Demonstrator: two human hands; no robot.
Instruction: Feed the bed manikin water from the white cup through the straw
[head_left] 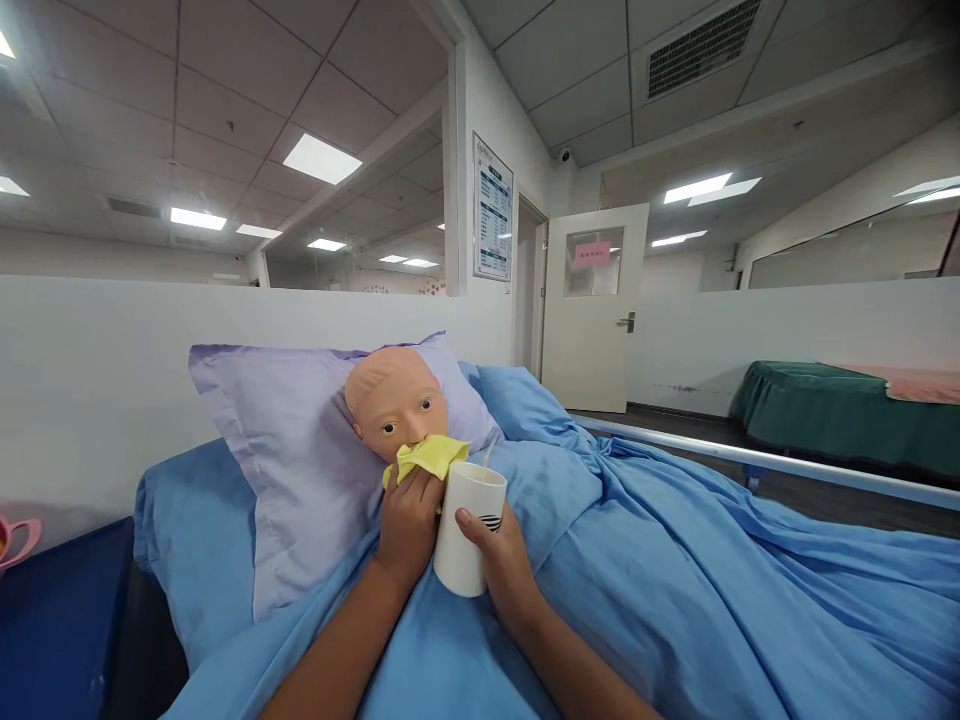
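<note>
Two hands, left hand [409, 520] grip pinching yellow cloth [430, 456], right hand [499, 555] grip clasping upright white cup [468, 525].

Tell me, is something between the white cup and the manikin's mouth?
Yes. The yellow cloth, held by the left hand, covers the mouth of the manikin. The white cup, in the right hand, is just right of the cloth, below the chin.

Left hand [409, 520] pressing a yellow cloth [429, 457] to the mouth of a manikin head [394, 398], fingers [420, 492] bunched around the fabric. Right hand [499, 555] wrapped around a white cup [466, 520], held upright just beside the cloth. Head resting on a lilac pillow [300, 470], blue blanket [675, 570] spread over the bed. Green-covered bed [825, 410] well apart at right.
</note>
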